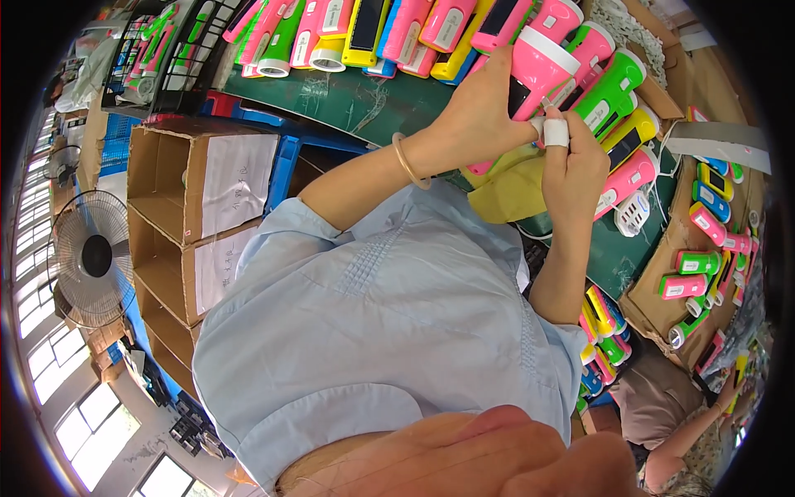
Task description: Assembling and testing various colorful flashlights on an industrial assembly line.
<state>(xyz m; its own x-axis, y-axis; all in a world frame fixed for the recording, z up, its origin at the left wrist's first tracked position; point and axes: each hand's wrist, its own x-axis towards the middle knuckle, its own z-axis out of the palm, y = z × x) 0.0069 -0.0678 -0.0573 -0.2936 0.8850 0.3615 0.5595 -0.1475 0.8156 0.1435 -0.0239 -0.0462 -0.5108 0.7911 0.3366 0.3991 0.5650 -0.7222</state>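
Observation:
My left hand (480, 108) is wrapped around a pink flashlight (542, 62) with a white ring around its wide head. The head end is tilted up and away from me. Close under it, my right hand (574, 170) has its fingers drawn together, white tape around some of them. Whatever the right fingertips pinch is too small to make out. A yellow cloth (517, 186) lies beneath both hands at the table's near edge. More flashlights, such as a green one (611, 87) and a yellow one (633, 137), lie just right of my hands.
Rows of coloured flashlights (373, 33) line the far side of the green table (331, 103). A white multi-port charger (632, 214) with cables is at right. Cardboard compartments (166, 186), a black wire basket (178, 62) and a fan (97, 255) stand left. Another person's arm (683, 443) shows at lower right.

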